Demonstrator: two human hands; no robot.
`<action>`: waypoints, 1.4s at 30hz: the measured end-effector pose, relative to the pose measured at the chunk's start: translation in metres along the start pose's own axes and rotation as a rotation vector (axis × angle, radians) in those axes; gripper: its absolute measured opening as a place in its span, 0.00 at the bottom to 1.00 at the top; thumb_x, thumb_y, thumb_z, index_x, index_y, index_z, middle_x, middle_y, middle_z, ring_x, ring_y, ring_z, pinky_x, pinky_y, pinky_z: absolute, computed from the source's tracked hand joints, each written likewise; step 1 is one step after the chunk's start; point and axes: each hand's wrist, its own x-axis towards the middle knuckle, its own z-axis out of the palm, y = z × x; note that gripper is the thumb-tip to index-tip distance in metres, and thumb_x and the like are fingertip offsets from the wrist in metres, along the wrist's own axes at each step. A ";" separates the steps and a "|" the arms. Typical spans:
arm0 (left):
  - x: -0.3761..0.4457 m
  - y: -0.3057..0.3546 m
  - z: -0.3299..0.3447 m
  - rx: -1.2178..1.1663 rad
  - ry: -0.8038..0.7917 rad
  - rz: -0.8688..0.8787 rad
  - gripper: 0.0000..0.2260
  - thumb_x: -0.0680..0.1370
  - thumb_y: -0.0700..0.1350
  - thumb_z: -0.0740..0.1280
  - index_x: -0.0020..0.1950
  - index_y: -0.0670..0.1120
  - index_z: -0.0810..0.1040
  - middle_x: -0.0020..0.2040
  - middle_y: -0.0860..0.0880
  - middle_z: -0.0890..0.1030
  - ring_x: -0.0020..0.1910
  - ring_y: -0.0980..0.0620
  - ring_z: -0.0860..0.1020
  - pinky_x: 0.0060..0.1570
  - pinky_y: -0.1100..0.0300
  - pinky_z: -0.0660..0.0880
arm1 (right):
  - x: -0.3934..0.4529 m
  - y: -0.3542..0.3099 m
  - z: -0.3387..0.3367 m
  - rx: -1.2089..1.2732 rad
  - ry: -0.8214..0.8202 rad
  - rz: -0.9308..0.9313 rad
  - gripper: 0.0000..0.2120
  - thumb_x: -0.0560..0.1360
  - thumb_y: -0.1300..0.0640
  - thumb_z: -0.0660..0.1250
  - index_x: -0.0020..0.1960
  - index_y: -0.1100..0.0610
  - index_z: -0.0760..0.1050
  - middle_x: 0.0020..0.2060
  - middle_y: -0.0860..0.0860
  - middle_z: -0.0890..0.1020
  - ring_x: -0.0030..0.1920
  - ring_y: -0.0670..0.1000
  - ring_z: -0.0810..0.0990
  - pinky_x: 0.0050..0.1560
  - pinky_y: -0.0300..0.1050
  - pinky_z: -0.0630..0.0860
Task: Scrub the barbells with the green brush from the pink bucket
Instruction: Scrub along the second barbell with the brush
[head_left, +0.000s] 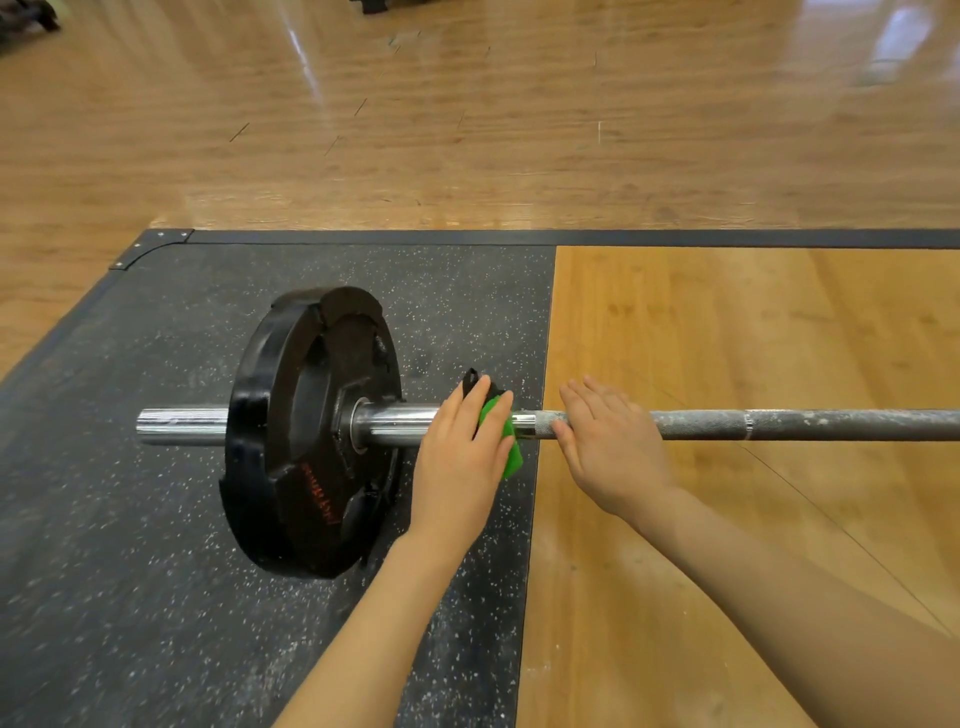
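We look down and forward from head height, close over our fingers (587, 400), floor stretching beyond them.

body: two bare forearms | no sleeves in view | left grip (460, 447) ungloved | right grip (610, 441) ungloved

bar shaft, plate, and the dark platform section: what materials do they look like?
Bar shaft: metal, likely steel; dull grey, knurled, with whitish chalky streaks. The sleeve is mirror-bright, probably chromed.
Plate: glossy black with moulded recesses; rubber-coated or painted iron, can't tell which.
Dark platform section: looks like matte rubber matting, black with white flecks.
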 end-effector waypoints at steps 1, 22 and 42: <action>-0.005 0.000 -0.001 0.001 -0.001 0.000 0.19 0.78 0.46 0.62 0.69 0.44 0.74 0.70 0.42 0.72 0.68 0.40 0.70 0.64 0.47 0.69 | -0.002 -0.001 0.000 0.002 0.002 0.002 0.27 0.80 0.47 0.49 0.64 0.63 0.76 0.60 0.56 0.80 0.64 0.57 0.77 0.63 0.53 0.72; -0.069 0.013 -0.050 -0.384 0.069 -0.360 0.18 0.82 0.47 0.57 0.72 0.49 0.70 0.74 0.53 0.65 0.75 0.56 0.59 0.72 0.70 0.51 | -0.059 -0.018 -0.015 -0.002 0.021 0.000 0.31 0.82 0.46 0.43 0.60 0.64 0.79 0.58 0.58 0.81 0.61 0.58 0.79 0.62 0.53 0.72; -0.077 0.033 -0.042 -0.052 -0.158 -0.168 0.20 0.80 0.52 0.54 0.67 0.46 0.75 0.64 0.48 0.77 0.64 0.47 0.74 0.64 0.48 0.70 | -0.090 -0.023 -0.015 0.006 -0.002 -0.018 0.35 0.83 0.46 0.37 0.62 0.65 0.77 0.60 0.59 0.80 0.63 0.57 0.77 0.65 0.52 0.71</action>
